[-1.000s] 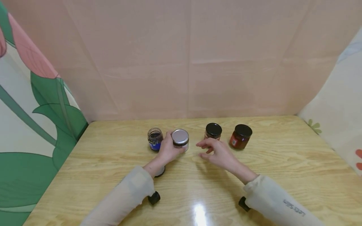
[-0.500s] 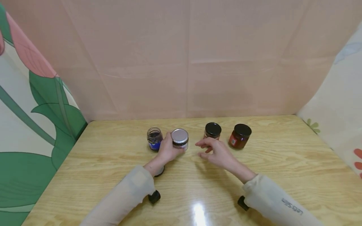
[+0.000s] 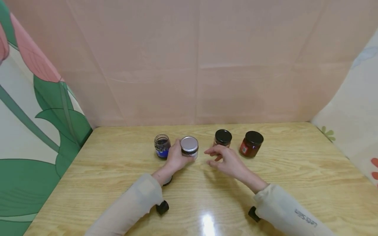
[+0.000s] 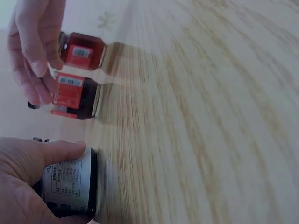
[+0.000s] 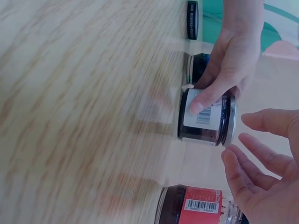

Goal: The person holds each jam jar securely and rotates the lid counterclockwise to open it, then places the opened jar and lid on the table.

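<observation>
My left hand (image 3: 176, 156) grips a dark glass jar with a silver lid (image 3: 189, 144), thumb on its near side; the jar stands upright on the table. Its white label (image 4: 70, 179) carries printed text in the left wrist view. To the right, my right hand (image 3: 228, 161) hovers with loosely bent fingers, holding nothing. In the right wrist view its fingertips (image 5: 232, 158) are close to the silver lid, with a gap between. Just left of the gripped jar stands a lidless jar (image 3: 162, 151) with a blue label and dark contents.
Behind my right hand stands a black-lidded jar (image 3: 223, 137) with a red label. Another black-lidded red jar (image 3: 251, 144) is to its right. A loose black-rimmed lid (image 5: 192, 21) lies on the wooden table (image 3: 112, 170), partly covered by my left wrist in the head view.
</observation>
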Action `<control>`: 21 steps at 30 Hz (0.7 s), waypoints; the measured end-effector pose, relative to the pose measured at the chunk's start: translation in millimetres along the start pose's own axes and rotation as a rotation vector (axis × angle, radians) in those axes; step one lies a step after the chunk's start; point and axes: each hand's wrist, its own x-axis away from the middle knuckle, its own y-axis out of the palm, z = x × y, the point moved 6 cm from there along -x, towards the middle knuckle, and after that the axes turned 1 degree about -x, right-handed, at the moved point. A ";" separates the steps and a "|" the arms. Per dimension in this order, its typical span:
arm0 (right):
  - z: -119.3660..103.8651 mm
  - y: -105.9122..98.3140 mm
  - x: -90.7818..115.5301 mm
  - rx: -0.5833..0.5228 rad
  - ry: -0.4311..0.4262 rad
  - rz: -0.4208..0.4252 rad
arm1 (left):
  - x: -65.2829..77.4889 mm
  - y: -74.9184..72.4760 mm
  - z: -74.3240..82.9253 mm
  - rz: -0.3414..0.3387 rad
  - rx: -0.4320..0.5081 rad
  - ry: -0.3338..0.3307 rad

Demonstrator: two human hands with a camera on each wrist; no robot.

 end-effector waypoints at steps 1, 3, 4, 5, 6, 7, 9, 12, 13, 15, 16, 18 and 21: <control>-0.5 0.1 -0.1 0.001 -0.002 -0.002 | 0.2 0.5 0.3 -0.005 0.000 -0.004; -1.8 0.1 -0.3 0.003 -0.006 -0.004 | 1.9 1.3 2.0 -0.021 0.001 -0.010; -2.7 -0.1 -0.3 0.004 -0.008 -0.004 | 3.0 2.0 2.8 -0.034 0.000 -0.012; -3.6 -0.4 -0.2 0.007 -0.015 0.000 | 4.2 2.6 4.1 -0.047 0.001 -0.012; -4.4 -0.8 -0.1 0.005 -0.017 0.006 | 5.3 3.6 5.1 -0.062 -0.001 -0.010; -5.6 -1.1 -0.6 0.006 -0.020 0.013 | 6.4 3.9 6.0 -0.073 0.000 -0.008; -7.9 -1.7 -1.1 0.011 -0.032 0.031 | 8.5 3.7 7.2 -0.085 -0.010 -0.001; -10.5 -2.7 -0.2 0.019 -0.054 0.063 | 10.6 3.4 9.2 -0.078 -0.032 0.008; -11.6 -3.1 -0.1 0.024 -0.064 0.075 | 11.2 2.7 10.0 -0.072 -0.037 0.009; -13.5 -4.4 0.2 0.031 -0.081 0.099 | 12.2 0.8 12.1 -0.059 -0.047 0.016; -14.0 -5.3 0.3 0.035 -0.083 0.114 | 12.4 -0.3 13.4 -0.053 -0.048 0.019; -14.3 -7.1 0.2 0.043 -0.080 0.136 | 13.1 -1.9 16.2 -0.047 -0.052 0.034; -13.5 -8.9 -0.7 0.044 -0.061 0.149 | 14.6 -3.5 20.4 -0.041 -0.074 0.067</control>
